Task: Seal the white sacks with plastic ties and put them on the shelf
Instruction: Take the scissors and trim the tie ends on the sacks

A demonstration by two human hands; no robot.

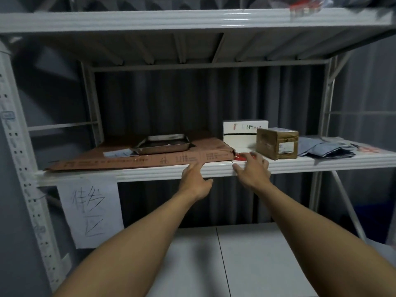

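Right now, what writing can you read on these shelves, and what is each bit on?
"待发区", handwritten, middle character unsure: paper sign hanging from the shelf edge.
"4": flattened cardboard; its other print is blurred.
White box, brown parcel's label, left post's stickers: too small or blurred to read.

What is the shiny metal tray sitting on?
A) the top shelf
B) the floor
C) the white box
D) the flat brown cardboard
D: the metal tray lies on the flat brown cardboard, which is spread over the left part of the middle shelf.
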